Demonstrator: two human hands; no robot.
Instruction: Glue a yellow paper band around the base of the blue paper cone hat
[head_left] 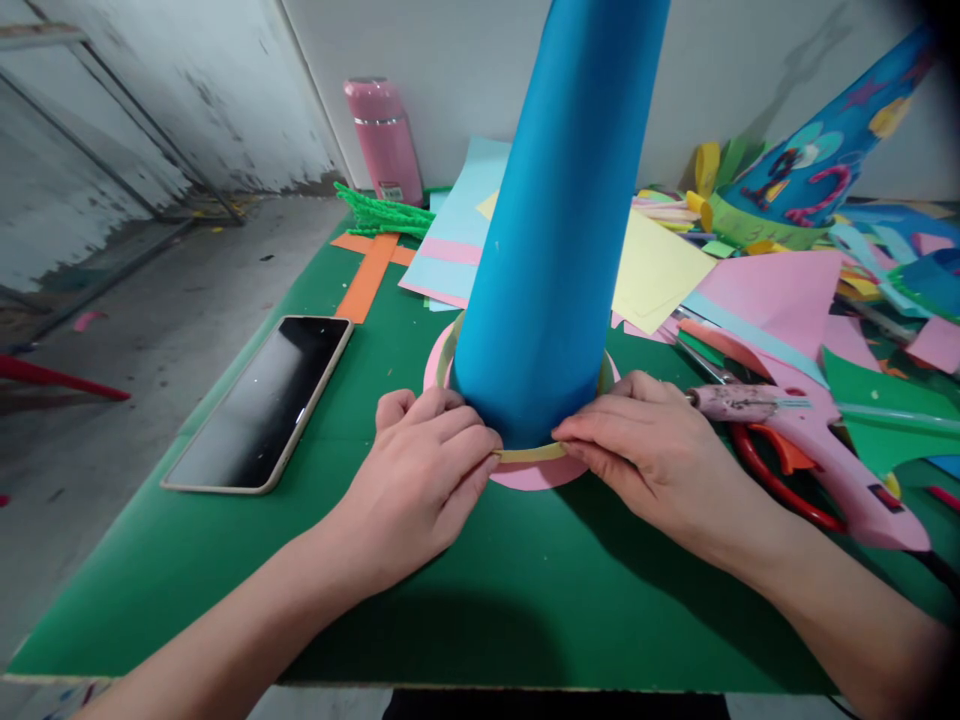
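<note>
Blue paper cone: the cone point(551, 250) stands at the centre, leaning slightly toward 1 o'clock, its tip beyond the top of the view.
Yellow band: this paper ring point(532, 454) surrounds the cone's base, with a narrow gap at 9 and 3 o'clock of the base; pink paper point(536, 476) lies under it, its rim showing.
Left hand: this hand point(427, 465), at 7 o'clock, has thumb and fingertips together, clamped on the yellow band.
Right hand: this hand point(660, 455), at 4 o'clock, pinches the yellow band between thumb and fingers.
Pink bottle: the bottle point(390, 155) stands at 11 o'clock, lid on, contents hidden.
Phone: a phone point(259, 405) lies toward 9 o'clock, near the table's left edge.
Glue gun: a pink one point(825, 430) lies at 3 o'clock, nozzle close to the right hand, above red-handled scissors point(787, 492).
Decorated cone: another blue cone point(814, 160) leans at 2 o'clock in a green band, among paper scraps.
Table: green surface shows between phone and left hand, and from both hands to the near edge of the table point(465, 620) at 6 o'clock.
</note>
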